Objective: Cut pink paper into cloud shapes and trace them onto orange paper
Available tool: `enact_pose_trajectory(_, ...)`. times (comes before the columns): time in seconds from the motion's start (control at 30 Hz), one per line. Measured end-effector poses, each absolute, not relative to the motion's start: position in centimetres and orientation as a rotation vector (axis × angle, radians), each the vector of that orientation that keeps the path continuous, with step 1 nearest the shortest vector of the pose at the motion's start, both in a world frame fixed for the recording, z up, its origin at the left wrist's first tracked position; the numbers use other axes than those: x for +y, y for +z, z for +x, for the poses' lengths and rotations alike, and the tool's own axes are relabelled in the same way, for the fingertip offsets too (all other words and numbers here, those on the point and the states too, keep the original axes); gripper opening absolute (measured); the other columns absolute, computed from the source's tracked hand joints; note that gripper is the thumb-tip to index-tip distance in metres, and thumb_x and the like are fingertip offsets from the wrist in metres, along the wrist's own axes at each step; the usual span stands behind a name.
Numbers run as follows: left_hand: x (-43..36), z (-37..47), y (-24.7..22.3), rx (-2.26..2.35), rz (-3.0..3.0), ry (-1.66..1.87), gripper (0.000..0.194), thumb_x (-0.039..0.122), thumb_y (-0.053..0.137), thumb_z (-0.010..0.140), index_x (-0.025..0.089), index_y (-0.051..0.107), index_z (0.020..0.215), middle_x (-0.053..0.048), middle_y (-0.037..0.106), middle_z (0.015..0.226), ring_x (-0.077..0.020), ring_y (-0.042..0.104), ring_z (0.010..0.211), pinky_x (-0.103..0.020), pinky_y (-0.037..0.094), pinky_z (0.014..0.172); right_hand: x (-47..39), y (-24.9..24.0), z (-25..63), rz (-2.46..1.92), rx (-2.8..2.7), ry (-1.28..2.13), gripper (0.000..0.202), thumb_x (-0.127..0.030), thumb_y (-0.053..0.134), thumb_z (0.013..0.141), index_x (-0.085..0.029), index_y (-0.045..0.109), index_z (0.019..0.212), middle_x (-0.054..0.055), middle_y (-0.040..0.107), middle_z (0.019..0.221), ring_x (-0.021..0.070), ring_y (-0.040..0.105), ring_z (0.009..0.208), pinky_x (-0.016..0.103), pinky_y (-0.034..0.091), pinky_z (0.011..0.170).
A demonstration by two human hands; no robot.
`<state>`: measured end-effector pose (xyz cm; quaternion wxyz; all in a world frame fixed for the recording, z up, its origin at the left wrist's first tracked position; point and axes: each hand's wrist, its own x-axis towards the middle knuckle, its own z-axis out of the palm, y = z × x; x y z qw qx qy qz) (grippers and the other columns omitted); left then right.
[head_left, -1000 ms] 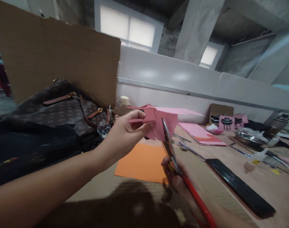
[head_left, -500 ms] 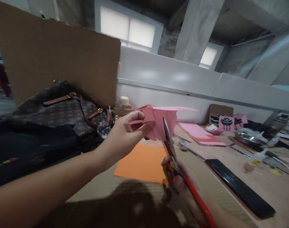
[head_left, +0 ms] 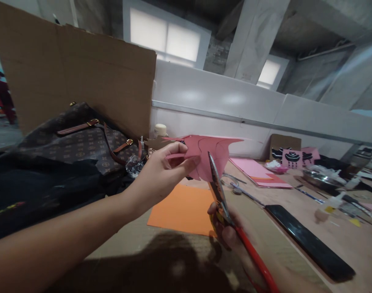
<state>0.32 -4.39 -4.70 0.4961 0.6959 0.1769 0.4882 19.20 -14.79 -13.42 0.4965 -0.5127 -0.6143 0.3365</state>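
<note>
Pink paper (head_left: 218,152) with curved drawn lines is pinched between the thumb and fingers of my left hand (head_left: 166,171), held up above the table. My right hand (head_left: 231,232) grips red-handled scissors (head_left: 218,189), whose blades point up at the paper's lower part. One blade lies in front of the paper; the other is partly hidden. Beneath both hands an orange sheet (head_left: 180,209) lies flat.
A patterned bag (head_left: 91,142) and dark cloth (head_left: 45,191) are on the left, before a cardboard panel (head_left: 82,77). On the right are a long black case (head_left: 308,240), pink sheets (head_left: 253,169), a metal bowl (head_left: 320,179) and a glue bottle (head_left: 331,203).
The right part of the pink paper has bent and tilted, showing more of its drawn lines. Both hands have barely moved.
</note>
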Motion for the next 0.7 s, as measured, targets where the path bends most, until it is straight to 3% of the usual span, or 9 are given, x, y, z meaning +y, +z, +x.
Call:
enact_pose_trajectory(0.47, -4.1, 0.3, -4.8, 0.412, 1.670, 1.173, 0.021, 0.032, 0.076, 0.081, 0.020, 0.061, 0.087, 0.002, 0.062, 0.076, -0.0141, 0.061, 0.076, -0.023, 0.047, 0.069, -15.5, -12.7, 19.2, -1.228, -1.486, 0.808, 0.057, -0.076, 0.054, 0.083, -0.023, 0.058, 0.102, -0.001, 0.041, 0.072, 0.0138, 0.042, 0.060, 0.028, 0.045, 0.055)
enact_pose_trajectory(0.7, -4.2, 0.4, -4.8, 0.430, 1.661, 1.172, 0.023, 0.033, 0.076, 0.081, 0.020, 0.059, 0.087, 0.002, 0.061, 0.075, -0.0149, 0.061, 0.075, -0.024, 0.047, 0.068, -14.8, -12.8, 19.2, -1.226, -1.494, 0.812, 0.060, -0.079, 0.059, 0.078, -0.022, 0.056, 0.098, -0.002, 0.042, 0.069, 0.0131, 0.042, 0.056, 0.028, 0.043, 0.053)
